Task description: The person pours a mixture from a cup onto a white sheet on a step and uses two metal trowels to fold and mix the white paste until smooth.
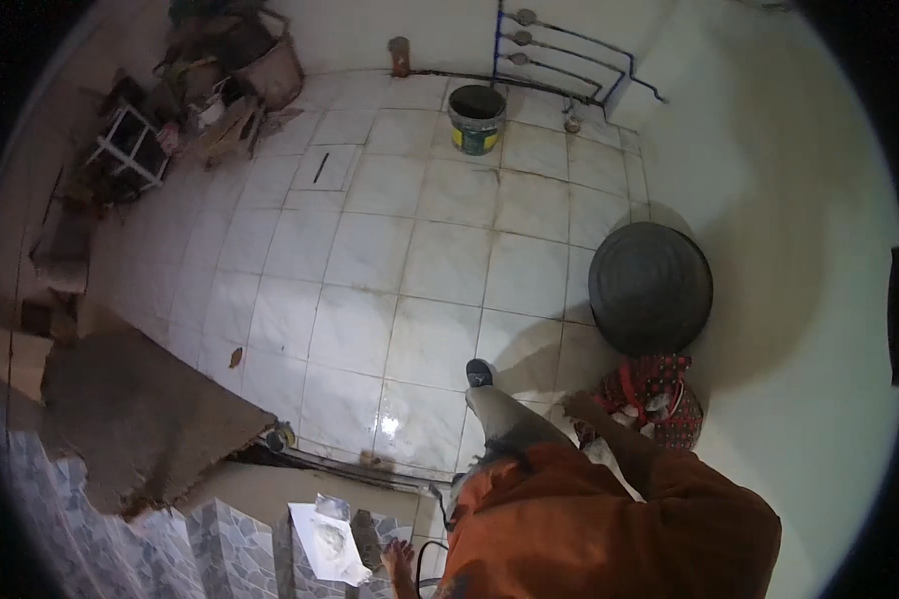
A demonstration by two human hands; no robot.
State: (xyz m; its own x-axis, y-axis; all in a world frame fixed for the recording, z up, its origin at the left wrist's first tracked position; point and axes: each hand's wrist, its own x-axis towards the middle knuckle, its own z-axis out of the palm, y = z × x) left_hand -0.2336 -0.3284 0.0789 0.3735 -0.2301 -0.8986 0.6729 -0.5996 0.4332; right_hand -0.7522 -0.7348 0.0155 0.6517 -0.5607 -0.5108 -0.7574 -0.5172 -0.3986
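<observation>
A red-and-black patterned bag (681, 381) sits on the tiled floor (435, 265) just beside a dark round tub (651, 288), while a smaller white sheet (315, 544) lies on stone-patterned tiles (232, 534) at the left, its long axis slanting from far left to near right. Of the hands, the right (580, 406), its forearm angled forward and leftward, is by the bag's left edge, its grip too dark to tell; the left (399, 552), fingers slightly spread and pointing forward, is beside the sheet's near corner, contact unclear.

Orange shirt (609, 519), dark shoe (478, 373) perhaps
</observation>
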